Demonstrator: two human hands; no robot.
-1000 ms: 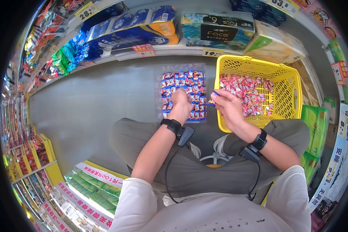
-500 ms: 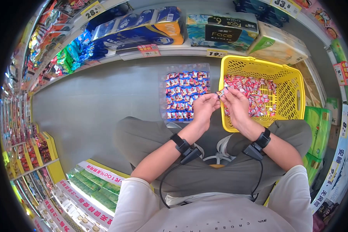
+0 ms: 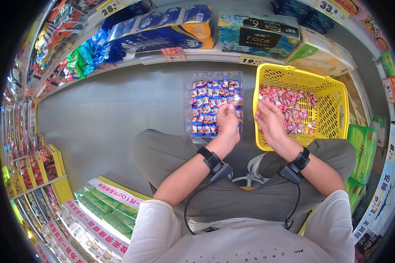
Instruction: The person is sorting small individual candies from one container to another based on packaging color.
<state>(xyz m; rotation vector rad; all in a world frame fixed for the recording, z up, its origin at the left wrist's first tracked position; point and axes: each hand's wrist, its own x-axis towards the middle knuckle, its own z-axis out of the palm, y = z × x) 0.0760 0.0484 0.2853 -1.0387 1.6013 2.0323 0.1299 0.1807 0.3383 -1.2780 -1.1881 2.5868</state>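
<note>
My left hand (image 3: pixel 228 119) pinches a small wrapped candy (image 3: pixel 237 100), smeared by motion, above the right side of a clear plastic tray (image 3: pixel 188 90). Rows of blue-and-red wrapped candies (image 3: pixel 202 101) lie in that tray. Over the left rim of a yellow basket (image 3: pixel 344 115), my right hand (image 3: pixel 271 122) hovers with loosely bent fingers, apart, and nothing visible in them. Many pink-and-red wrapped candies (image 3: pixel 289 103) are heaped inside the basket, mostly toward its left and middle.
Tissue packs, among them a blue-and-orange bundle (image 3: pixel 162 33) and a teal box pack (image 3: pixel 259 37), line the shelf behind. Green packs (image 3: pixel 362 151) stand to the right of the basket. A shelf of green packets (image 3: pixel 107 204) is at lower left. My crossed legs border the tray and basket.
My hands were together at the basket's left rim on one candy. My left hand has moved left over the tray with a candy; my right hand stays by the rim, its fingers loosened.
</note>
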